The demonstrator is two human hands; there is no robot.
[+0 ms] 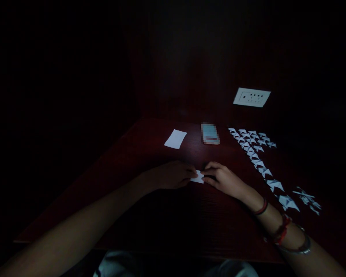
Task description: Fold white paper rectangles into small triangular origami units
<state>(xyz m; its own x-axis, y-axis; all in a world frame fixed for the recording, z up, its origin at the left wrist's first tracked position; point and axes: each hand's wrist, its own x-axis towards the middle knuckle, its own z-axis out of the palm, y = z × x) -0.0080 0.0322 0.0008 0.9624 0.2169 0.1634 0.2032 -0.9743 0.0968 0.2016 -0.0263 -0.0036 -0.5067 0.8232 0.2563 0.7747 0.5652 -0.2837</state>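
Small white paper (200, 177) lay low over the dark red table (225, 227), its left edge gripped by the fingers of the left hand (174, 176) and its right by those of the right hand (226, 181), neither nearer; its long axis could not be determined. Beyond the grip were a larger blank sheet (175, 139), slightly left, and a blurred rectangular device (210, 134), slightly right. Folded paper pieces (274, 185) and thin strips (305, 197) lay farther right, under a dim wall's socket plate (252, 97).
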